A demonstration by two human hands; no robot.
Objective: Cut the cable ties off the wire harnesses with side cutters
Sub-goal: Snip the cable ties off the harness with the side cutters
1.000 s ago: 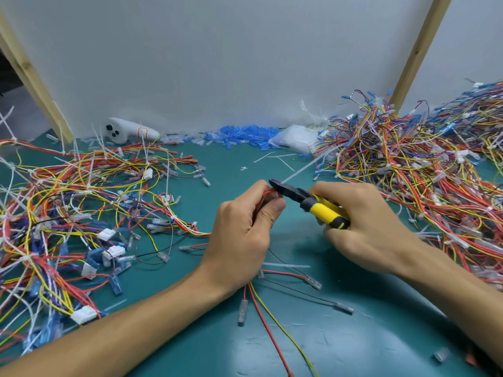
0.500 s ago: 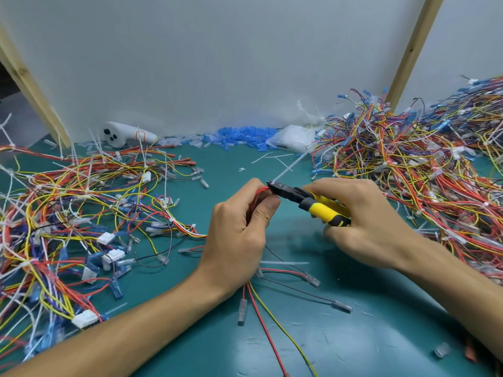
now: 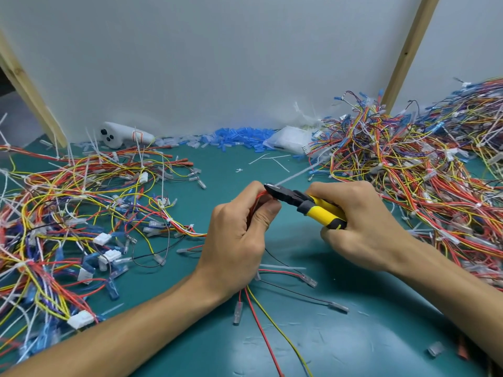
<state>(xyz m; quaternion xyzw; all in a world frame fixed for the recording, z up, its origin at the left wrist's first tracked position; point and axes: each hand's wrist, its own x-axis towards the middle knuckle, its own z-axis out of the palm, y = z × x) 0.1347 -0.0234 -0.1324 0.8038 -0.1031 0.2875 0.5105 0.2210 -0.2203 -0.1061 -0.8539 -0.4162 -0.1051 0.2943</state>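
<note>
My left hand (image 3: pixel 239 235) is closed around a small wire harness (image 3: pixel 261 319) of red, yellow and black wires that trail toward me over the green mat. My right hand (image 3: pixel 362 224) grips yellow-and-black side cutters (image 3: pixel 307 205). Their black jaws rest at the top of my left fist, at the base of a white cable tie (image 3: pixel 296 174) whose tail sticks up and to the right. The part of the harness inside my fist is hidden.
A tangled pile of harnesses (image 3: pixel 68 221) covers the left of the green mat (image 3: pixel 353 336), and a larger pile (image 3: pixel 424 170) fills the right. Blue connector sleeves (image 3: pixel 236 137), a clear bag (image 3: pixel 291 140) and a white controller (image 3: pixel 122 137) lie along the back wall. Cut ties are scattered about.
Both hands have stayed close together and shifted only a little. The cutter jaws have closed in on the tie at the top of my left fist.
</note>
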